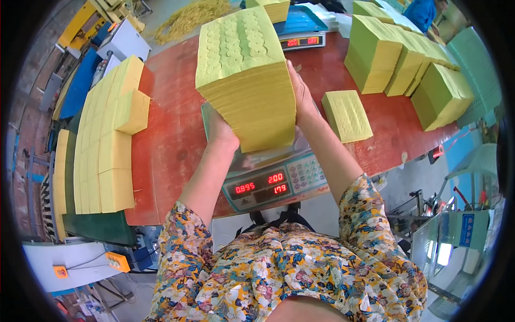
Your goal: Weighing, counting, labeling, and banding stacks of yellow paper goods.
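Between my two hands stands a tall stack of yellow paper sheets [247, 86], its top sheet embossed with rows of round coin-like patterns. My left hand [221, 130] presses its lower left side, fingers mostly hidden behind the paper. Against the right side lies my right hand [301, 92], fingers running up along the edge. Beneath the stack is a digital scale [257, 185] with lit red numbers and a keypad facing me. The stack covers most of the weighing pan, and I cannot tell whether it rests there or is held just above.
On the red table [166, 145], packed yellow paper blocks [104, 155] line the left side. A low paper stack [347, 115] lies right of the scale, with taller stacks [373, 56] beyond. Another blue-topped scale [303, 40] stands at the far side. A person in blue [421, 13] is far right.
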### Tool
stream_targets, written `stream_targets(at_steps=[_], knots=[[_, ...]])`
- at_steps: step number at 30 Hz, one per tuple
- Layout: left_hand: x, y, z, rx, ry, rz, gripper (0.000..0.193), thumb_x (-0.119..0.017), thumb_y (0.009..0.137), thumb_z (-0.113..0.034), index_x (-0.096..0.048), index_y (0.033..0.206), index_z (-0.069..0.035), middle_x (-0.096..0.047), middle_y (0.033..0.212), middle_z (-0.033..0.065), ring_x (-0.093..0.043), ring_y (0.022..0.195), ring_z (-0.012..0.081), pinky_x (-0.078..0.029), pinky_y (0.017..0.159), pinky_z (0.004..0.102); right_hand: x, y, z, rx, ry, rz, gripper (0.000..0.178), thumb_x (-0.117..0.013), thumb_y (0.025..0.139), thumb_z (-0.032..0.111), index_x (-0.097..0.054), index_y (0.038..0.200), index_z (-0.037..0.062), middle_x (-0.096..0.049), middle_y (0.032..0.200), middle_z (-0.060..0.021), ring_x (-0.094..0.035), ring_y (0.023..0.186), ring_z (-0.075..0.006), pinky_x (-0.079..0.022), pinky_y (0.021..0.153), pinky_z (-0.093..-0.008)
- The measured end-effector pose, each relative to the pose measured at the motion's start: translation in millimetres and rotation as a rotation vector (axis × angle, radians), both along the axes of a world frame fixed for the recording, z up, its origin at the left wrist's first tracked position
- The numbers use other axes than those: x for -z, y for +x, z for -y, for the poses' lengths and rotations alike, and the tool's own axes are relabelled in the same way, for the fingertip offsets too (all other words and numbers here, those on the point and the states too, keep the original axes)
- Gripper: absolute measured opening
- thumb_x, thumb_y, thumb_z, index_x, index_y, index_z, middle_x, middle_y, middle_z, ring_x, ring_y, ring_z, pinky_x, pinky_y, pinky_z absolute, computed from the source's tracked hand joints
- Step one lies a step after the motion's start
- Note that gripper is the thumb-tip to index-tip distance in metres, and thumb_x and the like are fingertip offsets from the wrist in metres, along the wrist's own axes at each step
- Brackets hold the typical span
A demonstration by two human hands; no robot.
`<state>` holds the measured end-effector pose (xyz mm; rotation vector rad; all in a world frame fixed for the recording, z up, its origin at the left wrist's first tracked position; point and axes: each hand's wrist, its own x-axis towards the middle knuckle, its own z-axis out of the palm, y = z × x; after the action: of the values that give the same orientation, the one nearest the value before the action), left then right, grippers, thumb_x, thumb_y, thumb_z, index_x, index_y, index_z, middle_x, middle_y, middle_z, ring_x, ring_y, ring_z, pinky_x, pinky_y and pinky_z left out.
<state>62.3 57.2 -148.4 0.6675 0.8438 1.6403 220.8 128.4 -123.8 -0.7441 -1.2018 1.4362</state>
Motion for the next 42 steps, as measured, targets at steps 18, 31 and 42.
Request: stream_targets(at_steps=[18, 31, 42], knots=[[-41, 42, 28, -0.342, 0.034, -0.117, 0.061, -0.035, 0.102, -0.051, -0.04, 0.143, -0.005, -0.047, 0.142, 0.0091, -0.045, 0.13, 0.0208, -0.037, 0.107, 0.0364, 16, 41, 33, -0.123, 0.186, 0.02, 0.055, -0.036, 0.105, 0.037, -0.038, 0.145, -0.001, -0.046, 0.143, -0.0135, -0.042, 0.133, -0.0211, -0.031, 0.11, -0.0314], [35, -2, 272, -0.291, -0.239, -0.232, 0.057, -0.036, 0.103, -0.047, -0.05, 0.132, -0.001, -0.057, 0.129, 0.0171, -0.056, 0.118, 0.0253, -0.044, 0.099, 0.0402, 83, 128, 255, 0.003, -0.269, 0.12, 0.03, -0.045, 0.101, 0.017, -0.062, 0.12, 0.0008, -0.068, 0.107, -0.0088, -0.064, 0.1, -0.0176, -0.049, 0.085, -0.0315], [32, 0, 335, -0.197, -0.275, -0.251, 0.036, -0.048, 0.1, -0.029, -0.06, 0.117, 0.0, -0.065, 0.112, 0.0159, -0.063, 0.102, 0.0225, -0.05, 0.089, 0.036, 90, 105, 343, -0.023, -0.342, 0.028, 0.023, -0.051, 0.099, 0.012, -0.064, 0.114, -0.0009, -0.069, 0.1, -0.0087, -0.065, 0.092, -0.0149, -0.05, 0.08, -0.0279]])
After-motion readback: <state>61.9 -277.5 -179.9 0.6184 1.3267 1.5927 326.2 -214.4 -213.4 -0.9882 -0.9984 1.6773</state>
